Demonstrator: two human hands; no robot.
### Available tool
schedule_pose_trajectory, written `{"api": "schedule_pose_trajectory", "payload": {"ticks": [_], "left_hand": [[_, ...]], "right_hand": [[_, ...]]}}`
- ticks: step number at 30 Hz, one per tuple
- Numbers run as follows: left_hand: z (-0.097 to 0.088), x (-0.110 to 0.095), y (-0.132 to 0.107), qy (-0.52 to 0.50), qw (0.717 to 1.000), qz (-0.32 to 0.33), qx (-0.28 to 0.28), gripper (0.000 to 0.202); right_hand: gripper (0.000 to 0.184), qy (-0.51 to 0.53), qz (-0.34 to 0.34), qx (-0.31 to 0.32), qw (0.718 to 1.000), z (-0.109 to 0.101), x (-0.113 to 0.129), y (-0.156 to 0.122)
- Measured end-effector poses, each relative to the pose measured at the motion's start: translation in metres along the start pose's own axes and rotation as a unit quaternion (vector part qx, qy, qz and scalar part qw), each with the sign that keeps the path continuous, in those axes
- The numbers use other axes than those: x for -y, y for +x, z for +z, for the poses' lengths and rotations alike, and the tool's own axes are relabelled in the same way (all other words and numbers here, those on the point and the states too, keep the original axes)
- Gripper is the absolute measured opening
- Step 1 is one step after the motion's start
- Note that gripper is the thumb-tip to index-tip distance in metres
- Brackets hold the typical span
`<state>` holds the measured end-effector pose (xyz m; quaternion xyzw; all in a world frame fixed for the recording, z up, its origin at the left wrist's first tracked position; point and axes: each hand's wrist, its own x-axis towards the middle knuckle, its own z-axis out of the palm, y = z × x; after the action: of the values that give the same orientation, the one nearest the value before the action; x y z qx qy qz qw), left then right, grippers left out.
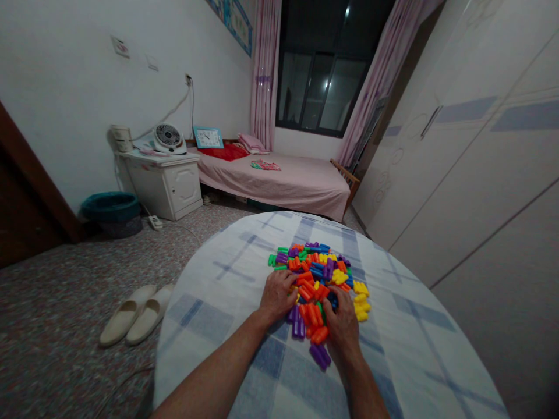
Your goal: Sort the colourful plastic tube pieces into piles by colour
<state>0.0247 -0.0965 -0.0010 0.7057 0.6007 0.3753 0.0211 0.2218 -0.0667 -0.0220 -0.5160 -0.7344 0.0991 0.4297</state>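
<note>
On the desk (414, 349): my left hand (277, 297) and right hand (343, 326) lie palm-down on the block pile's (321, 267) near edge, fingers curled; can't tell if either is gripping anything.

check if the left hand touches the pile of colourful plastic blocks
Touching. The head view shows the left hand lying on the pile of colourful plastic blocks, fingers among them.

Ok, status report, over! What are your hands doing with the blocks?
Hands palm-down on blocks: left hand, right hand, grip unclear. Pile heaped on tablecloth. Nothing in the way.
</note>
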Motion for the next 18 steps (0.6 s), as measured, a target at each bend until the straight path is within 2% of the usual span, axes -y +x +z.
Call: {"api": "schedule_pose_trajectory", "payload": {"ticks": [18], "left_hand": [[0.0015,0.0021,0.0007,0.007,1.0,0.01,-0.002,0.03]], "right_hand": [[0.029,-0.006,-0.015,-0.005,1.0,-0.0014,0.0029,-0.0001]]}}
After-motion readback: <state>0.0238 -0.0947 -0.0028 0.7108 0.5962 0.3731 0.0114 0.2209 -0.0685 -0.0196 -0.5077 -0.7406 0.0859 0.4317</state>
